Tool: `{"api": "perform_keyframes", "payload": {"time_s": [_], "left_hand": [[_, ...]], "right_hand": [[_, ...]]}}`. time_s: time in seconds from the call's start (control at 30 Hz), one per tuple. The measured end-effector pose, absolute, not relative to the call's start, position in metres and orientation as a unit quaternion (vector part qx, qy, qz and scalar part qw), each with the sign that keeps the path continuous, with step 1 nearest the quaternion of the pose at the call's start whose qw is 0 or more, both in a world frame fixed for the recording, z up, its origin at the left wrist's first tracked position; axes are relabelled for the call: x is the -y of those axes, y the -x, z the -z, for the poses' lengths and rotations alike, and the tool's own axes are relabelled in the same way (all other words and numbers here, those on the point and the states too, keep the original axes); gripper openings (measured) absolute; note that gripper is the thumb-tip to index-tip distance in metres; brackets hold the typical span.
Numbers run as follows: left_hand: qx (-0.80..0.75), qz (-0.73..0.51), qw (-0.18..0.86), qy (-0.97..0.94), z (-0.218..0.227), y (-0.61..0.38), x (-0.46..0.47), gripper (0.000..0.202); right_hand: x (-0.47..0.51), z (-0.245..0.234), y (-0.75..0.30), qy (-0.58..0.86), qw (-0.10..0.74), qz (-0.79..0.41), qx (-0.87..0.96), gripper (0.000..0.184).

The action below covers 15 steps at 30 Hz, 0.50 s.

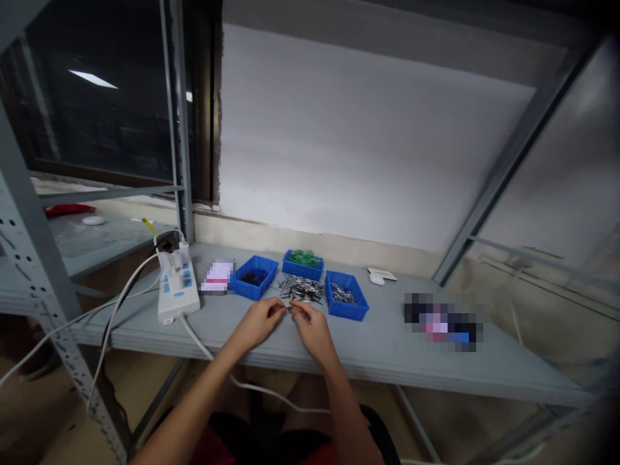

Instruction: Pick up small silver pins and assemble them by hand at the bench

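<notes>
My left hand (264,321) and my right hand (309,325) meet fingertip to fingertip above the front part of the grey shelf (378,349). Both pinch at a small dark piece (289,309), too tiny to name. Just beyond them lies a loose pile of shiny metal pieces (301,288). A blue bin (347,305) with similar metal pieces stands right of the pile. To its left, another blue bin (254,278) holds small dark pieces. Behind the pile, a third blue bin (303,263) contains green pieces, perhaps plastic.
A white power strip (179,287) with plugs and trailing cables lies at the left. Near the back right rests a white rounded object (376,278) on a card. Blurred-out items lie at far right and beside the left bin. Metal posts (504,174) frame the shelf.
</notes>
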<state>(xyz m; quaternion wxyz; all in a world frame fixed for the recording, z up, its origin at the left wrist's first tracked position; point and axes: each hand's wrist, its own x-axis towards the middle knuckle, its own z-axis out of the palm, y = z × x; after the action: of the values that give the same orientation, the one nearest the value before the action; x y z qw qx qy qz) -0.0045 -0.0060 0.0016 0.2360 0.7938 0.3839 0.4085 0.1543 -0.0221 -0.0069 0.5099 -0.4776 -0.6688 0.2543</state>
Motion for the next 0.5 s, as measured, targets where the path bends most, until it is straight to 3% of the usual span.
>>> {"api": "perform_keyframes", "payload": {"time_s": [0.5], "left_hand": [[-0.383,-0.407,0.238,-0.794,-0.0001,0.0043,0.0045,0.02]], "right_hand": [[0.0222,0.0074,-0.1552,0.471,0.514,-0.25,0.672,0.022]]}}
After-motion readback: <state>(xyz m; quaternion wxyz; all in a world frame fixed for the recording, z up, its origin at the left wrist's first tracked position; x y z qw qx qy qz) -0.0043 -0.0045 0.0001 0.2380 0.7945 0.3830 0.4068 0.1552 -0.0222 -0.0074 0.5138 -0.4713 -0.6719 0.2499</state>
